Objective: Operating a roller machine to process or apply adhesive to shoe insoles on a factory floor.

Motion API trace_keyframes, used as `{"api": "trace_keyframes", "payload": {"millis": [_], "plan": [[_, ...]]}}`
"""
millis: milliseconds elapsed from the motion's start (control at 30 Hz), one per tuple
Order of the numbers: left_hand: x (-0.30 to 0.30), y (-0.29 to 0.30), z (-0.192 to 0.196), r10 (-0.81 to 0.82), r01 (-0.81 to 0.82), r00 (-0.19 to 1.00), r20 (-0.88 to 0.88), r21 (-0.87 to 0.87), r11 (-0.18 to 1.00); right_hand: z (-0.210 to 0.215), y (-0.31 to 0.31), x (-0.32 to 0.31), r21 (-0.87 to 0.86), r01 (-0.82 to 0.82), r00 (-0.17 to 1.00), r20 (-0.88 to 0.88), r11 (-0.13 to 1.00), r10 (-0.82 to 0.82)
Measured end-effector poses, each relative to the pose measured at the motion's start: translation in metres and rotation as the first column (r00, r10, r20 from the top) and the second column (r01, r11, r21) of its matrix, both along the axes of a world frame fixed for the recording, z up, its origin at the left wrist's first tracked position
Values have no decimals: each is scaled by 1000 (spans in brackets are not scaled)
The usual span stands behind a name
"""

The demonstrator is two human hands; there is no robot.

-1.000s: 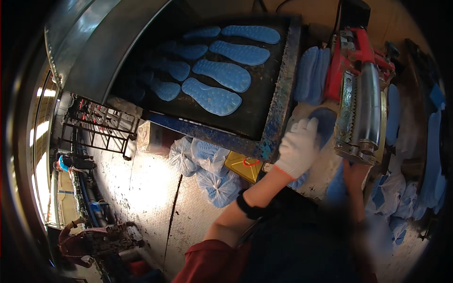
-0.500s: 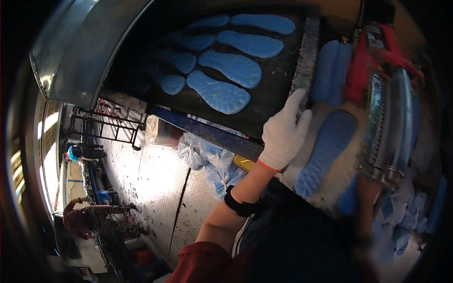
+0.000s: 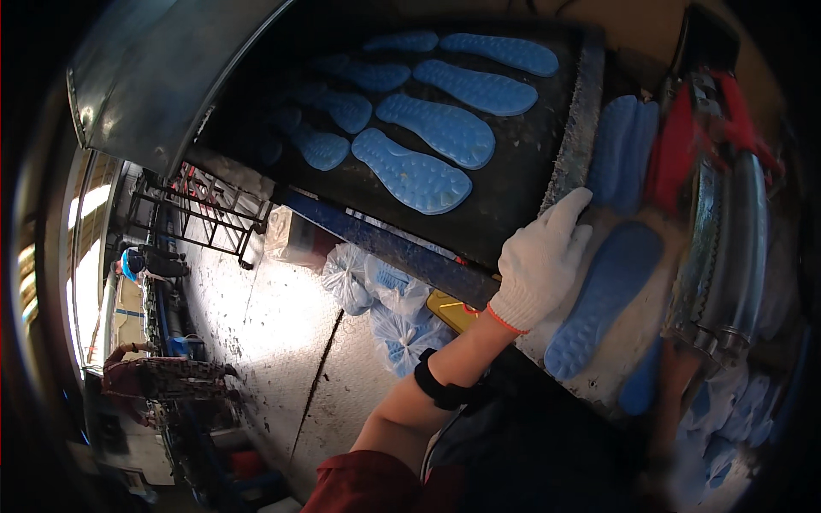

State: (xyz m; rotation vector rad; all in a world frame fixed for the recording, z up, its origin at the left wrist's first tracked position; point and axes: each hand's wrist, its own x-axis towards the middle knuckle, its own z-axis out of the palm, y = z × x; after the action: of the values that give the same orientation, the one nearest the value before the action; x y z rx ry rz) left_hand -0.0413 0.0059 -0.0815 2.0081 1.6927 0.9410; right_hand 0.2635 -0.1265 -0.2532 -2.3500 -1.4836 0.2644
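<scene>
The gloved left hand has fingers outstretched; the right forearm shows, right hand hidden.

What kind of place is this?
Probably a factory or workshop for shoe parts: there are rows of blue soles, a metal roller and clear bags on the floor.

Left hand: one white knitted glove, covering the fingers. Orange edging: at the cuff, below the fingers. Black band: around the forearm, farther from the fingers. Dark red sleeve: farthest from the fingers. Dark garment: below the fingers.
</scene>
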Motion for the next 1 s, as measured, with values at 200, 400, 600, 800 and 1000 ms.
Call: {"api": "trace_keyframes", "payload": {"millis": [200,400,600,800,1000], "plan": [[0,-1,0,7,-6,1000,23,-59,998,-9,-3,4,89,-35,998,56,995,30],[2,-1,3,3,-3,1000,-5,-46,999,-17,-4,10,-4,-19,999,50,1000,19],[2,-2,4,-1,0,999,-42,-17,1000,-8,-3,1,36,37,999,-21,999,-36],[1,-1,0,-6,6,999,-45,0,1000,-9,-2,-1,160,-35,985,173,986,7],[2,-2,2,-3,2,998,-62,-13,1000,-9,1,-1,110,5,1000,29,994,-8]]}}
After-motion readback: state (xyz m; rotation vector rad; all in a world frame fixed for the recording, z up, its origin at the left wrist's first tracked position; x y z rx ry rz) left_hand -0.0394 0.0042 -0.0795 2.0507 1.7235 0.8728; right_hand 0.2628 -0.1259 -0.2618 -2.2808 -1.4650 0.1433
